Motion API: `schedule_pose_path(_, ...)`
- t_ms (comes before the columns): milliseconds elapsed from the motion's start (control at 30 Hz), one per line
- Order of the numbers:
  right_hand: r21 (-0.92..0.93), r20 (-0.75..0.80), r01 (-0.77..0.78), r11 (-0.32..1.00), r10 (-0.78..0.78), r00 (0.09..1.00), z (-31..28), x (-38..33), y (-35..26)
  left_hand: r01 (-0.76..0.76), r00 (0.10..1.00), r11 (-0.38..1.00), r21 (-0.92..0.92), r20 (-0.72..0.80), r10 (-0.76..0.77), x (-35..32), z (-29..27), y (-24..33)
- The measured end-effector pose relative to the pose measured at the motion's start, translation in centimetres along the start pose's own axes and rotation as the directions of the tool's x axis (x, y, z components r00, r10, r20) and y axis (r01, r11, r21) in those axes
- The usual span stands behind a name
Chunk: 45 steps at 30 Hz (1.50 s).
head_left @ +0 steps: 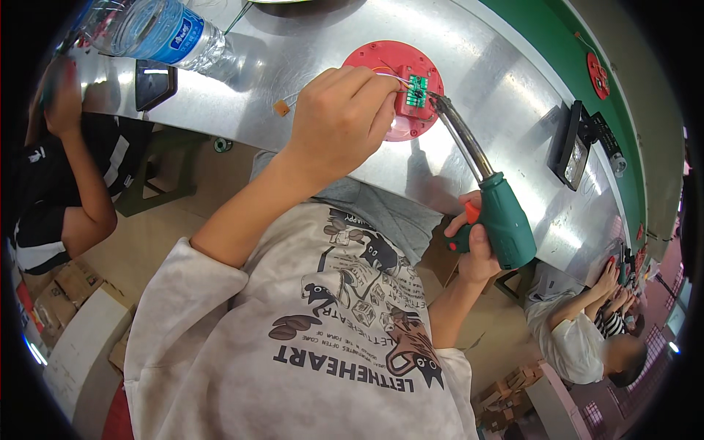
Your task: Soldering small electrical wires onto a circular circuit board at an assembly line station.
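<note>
My left hand (339, 121) is closed in a pinch on thin wires (394, 75) at the left edge of a small green circuit board (418, 92). The board sits on a raised block of a round red plastic housing (359, 55), which lies on the metal table. My right hand (475, 246) grips a green soldering gun (506, 220) with a red trigger. Its long metal barrel points up and left, and the tip is close to the board's right side; whether it touches cannot be told. A tan connector (281, 108) on a pale wire lies left of my hand.
On the metal table (506, 88), a water bottle (165, 33) and a dark phone-like device (155, 84) are at the left. A black-framed lamp (573, 150) lies to the right. Another red disc (598, 75) rests on the green strip. Other people work at both sides.
</note>
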State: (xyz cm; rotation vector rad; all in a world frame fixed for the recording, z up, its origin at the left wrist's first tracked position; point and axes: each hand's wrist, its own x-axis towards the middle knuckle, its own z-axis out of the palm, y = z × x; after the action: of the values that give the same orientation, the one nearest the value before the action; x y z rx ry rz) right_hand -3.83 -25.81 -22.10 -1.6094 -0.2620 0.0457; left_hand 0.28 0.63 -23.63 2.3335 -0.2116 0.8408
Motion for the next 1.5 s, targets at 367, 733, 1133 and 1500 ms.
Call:
schedule_pose_path(367, 0.027, 0.038, 0.002, 1.0, -0.003, 0.999, 0.7, -0.3, 0.3, -0.017, 1.0, 1.0, 0.014, 0.024, 0.016, -0.3, -0.2, 0.0)
schedule_pose_path(733, 0.033, 0.031, -0.062, 0.998, 0.061, 0.998, 0.6, 0.0, -0.4, -0.065, 0.997, 0.997, 0.029, -0.039, 0.066, -0.3, 0.2, -0.4)
schedule_pose_path(1133, 0.176, -0.037, -0.012, 0.984, 0.019, 0.999, -0.6, 0.6, 0.0, -0.007, 0.999, 0.999, 0.031, 0.048, 0.005, -0.2, -0.2, 0.0)
schedule_pose_path(1500, 0.224, -0.236, 0.071, 0.972, -0.017, 0.972, -4.9, 2.8, 1.6, -0.066, 0.998, 0.997, 0.025, -0.013, 0.067, 0.0, 0.0, -0.2)
